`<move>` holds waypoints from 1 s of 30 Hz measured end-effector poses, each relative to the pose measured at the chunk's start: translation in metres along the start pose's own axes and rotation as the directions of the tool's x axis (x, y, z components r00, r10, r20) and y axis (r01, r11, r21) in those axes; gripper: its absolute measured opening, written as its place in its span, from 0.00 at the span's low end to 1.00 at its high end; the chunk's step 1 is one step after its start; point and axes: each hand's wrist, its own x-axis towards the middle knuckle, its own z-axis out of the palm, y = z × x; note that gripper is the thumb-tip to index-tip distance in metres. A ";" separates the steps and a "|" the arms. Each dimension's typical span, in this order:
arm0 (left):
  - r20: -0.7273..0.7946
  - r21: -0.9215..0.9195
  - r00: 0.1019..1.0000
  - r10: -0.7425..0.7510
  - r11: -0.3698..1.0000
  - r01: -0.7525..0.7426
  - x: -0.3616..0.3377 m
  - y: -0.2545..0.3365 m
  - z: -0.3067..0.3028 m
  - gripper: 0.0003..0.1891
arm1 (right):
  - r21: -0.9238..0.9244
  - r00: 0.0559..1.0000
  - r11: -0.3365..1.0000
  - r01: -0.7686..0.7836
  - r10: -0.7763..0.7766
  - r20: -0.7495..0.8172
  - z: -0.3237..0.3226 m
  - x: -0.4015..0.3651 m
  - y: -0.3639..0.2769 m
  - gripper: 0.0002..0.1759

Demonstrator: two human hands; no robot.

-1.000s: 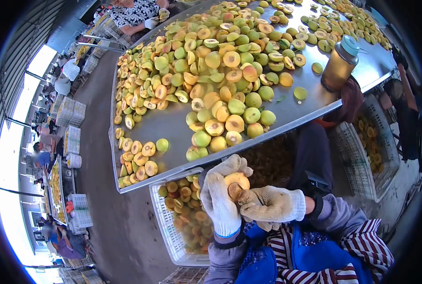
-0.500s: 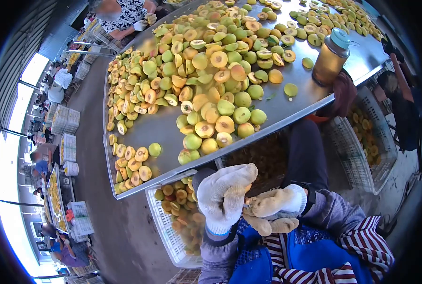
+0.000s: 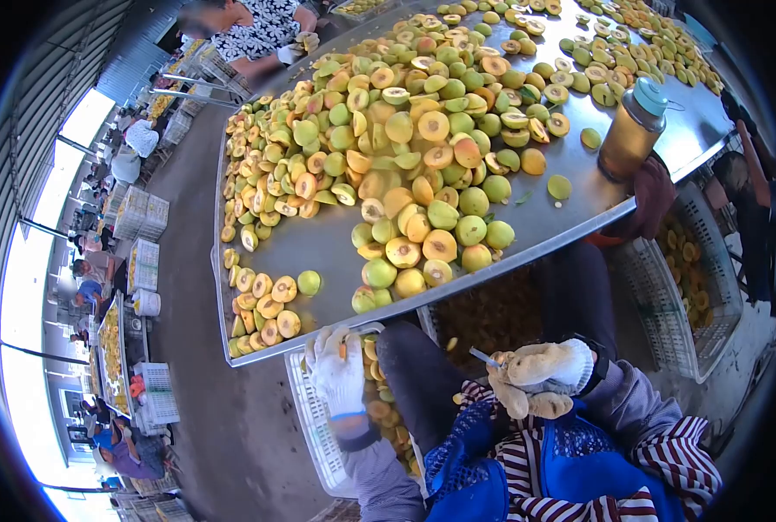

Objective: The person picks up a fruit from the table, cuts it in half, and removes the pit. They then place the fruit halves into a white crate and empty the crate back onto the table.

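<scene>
My left hand (image 3: 336,370), in a pale work glove, is at the table's near edge above a white basket (image 3: 305,426) of fruit halves. Its fingers are curled around an orange fruit piece (image 3: 343,350), mostly hidden. My right hand (image 3: 540,374), gloved too, is in front of my body, closed around a small tool with a thin metal end (image 3: 483,357) pointing left. Two small yellowish bits show between the hands. On the metal table (image 3: 296,239) lies a large heap of whole and halved green-yellow fruit (image 3: 405,113), with a smaller group of halves (image 3: 266,304) at the near left corner.
An amber bottle with a teal lid (image 3: 627,135) stands at the table's right, beside a dark red cloth (image 3: 653,196). Another basket (image 3: 683,296) holds fruit at the right. Across the table is a person in a floral top (image 3: 253,35). More workers and crates are at the left.
My hands have separated: the left moved left to the basket and table edge with the fruit piece, while the right shifted slightly right. The tool's metal end now shows clearly. The view has shifted.
</scene>
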 end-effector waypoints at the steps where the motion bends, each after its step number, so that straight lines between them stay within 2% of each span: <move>1: 0.076 -0.126 0.990 -0.119 0.984 0.128 0.010 -0.003 0.010 0.20 | -0.013 1.000 1.000 -0.019 0.019 -0.007 0.006 0.004 -0.004 0.26; 2: 0.077 -0.115 0.988 -0.136 0.983 0.145 0.018 -0.004 0.023 0.24 | -0.080 0.995 0.995 -0.060 0.054 -0.080 0.015 0.010 -0.008 0.26; 3: 0.070 -0.109 0.986 -0.151 0.981 0.158 0.029 -0.003 0.039 0.27 | -0.134 0.995 0.987 -0.089 0.084 -0.049 0.013 0.017 -0.005 0.24; 4: 0.113 0.020 0.983 -0.148 0.989 0.147 0.040 -0.007 0.058 0.35 | -0.185 0.991 0.975 -0.125 0.112 -0.076 0.009 0.020 0.000 0.24; 5: 0.136 0.061 0.983 -0.126 0.991 0.119 0.048 -0.014 0.079 0.37 | -0.236 0.985 0.959 -0.157 0.135 -0.107 0.007 0.023 0.002 0.23; 6: 0.325 0.071 0.925 -0.199 0.980 0.186 0.062 -0.007 0.080 0.36 | -0.271 0.981 0.950 -0.157 0.119 -0.150 0.013 0.023 -0.003 0.22; 7: 0.502 0.095 0.825 -0.260 0.964 0.247 0.075 -0.002 0.079 0.35 | -0.305 0.975 0.942 -0.141 0.079 -0.208 0.023 0.022 -0.009 0.22; 9: 0.489 0.053 0.833 -0.260 0.962 0.269 0.086 -0.003 0.082 0.35 | -0.311 0.959 0.943 -0.121 0.029 -0.283 0.019 0.020 -0.003 0.22; 10: 0.505 -0.171 0.803 -0.317 0.875 0.454 0.087 0.000 0.073 0.31 | -0.324 0.959 0.943 -0.073 -0.023 -0.282 0.018 0.018 -0.002 0.22; 11: 0.431 -0.280 0.850 -0.305 0.850 0.447 0.085 0.000 0.071 0.28 | -0.299 0.949 0.948 -0.110 0.011 -0.314 0.016 0.017 -0.003 0.22; 12: 0.404 -0.598 0.879 -0.253 0.654 0.463 0.078 -0.002 0.073 0.25 | -0.311 0.949 0.947 -0.076 -0.027 -0.315 0.022 0.018 -0.006 0.21; 13: 0.362 -0.830 0.907 -0.214 0.370 0.418 0.072 -0.002 0.074 0.24 | -0.316 0.947 0.948 -0.046 -0.059 -0.315 0.026 0.020 -0.007 0.21; 14: 0.422 -0.865 0.884 -0.200 0.204 0.459 0.071 0.009 0.060 0.23 | -0.311 0.954 0.945 -0.100 0.002 -0.299 0.016 0.023 -0.005 0.19; 16: 0.535 -0.843 0.834 -0.133 -0.144 0.518 0.061 0.037 0.025 0.23 | -0.367 0.957 0.928 -0.060 -0.051 -0.285 0.022 0.031 -0.008 0.18; 19: 0.559 -0.802 0.829 -0.012 -0.261 0.537 0.045 0.057 0.007 0.20 | -0.433 0.963 0.901 0.015 -0.130 -0.238 0.028 0.041 -0.008 0.16; 21: 0.545 -0.792 0.838 -0.015 -0.337 0.509 0.041 0.073 -0.006 0.21 | -0.426 0.967 0.901 0.085 -0.177 -0.181 0.026 0.044 -0.006 0.15; 23: 0.525 -0.802 0.849 -0.057 -0.368 0.471 0.035 0.091 -0.017 0.22 | -0.453 0.938 0.889 0.070 -0.213 -0.272 0.031 0.046 -0.003 0.16; 25: 0.498 -0.773 0.867 0.013 -0.446 0.451 0.032 0.103 -0.027 0.24 | -0.473 0.941 0.869 0.144 -0.269 -0.208 0.025 0.047 0.002 0.16; 27: 0.446 -0.798 0.894 0.031 -0.438 0.413 0.027 0.111 -0.024 0.25 | -0.477 0.916 0.864 0.161 -0.311 -0.253 0.027 0.050 0.007 0.19; 28: 0.462 -0.766 0.886 0.038 -0.486 0.421 0.023 0.114 -0.024 0.26 | -0.480 0.912 0.867 0.134 -0.297 -0.284 0.026 0.050 0.008 0.15; 30: 0.479 -0.703 0.877 0.051 -0.577 0.417 0.019 0.120 -0.024 0.27 | -0.534 0.892 0.842 0.078 -0.298 -0.339 0.036 0.046 0.001 0.17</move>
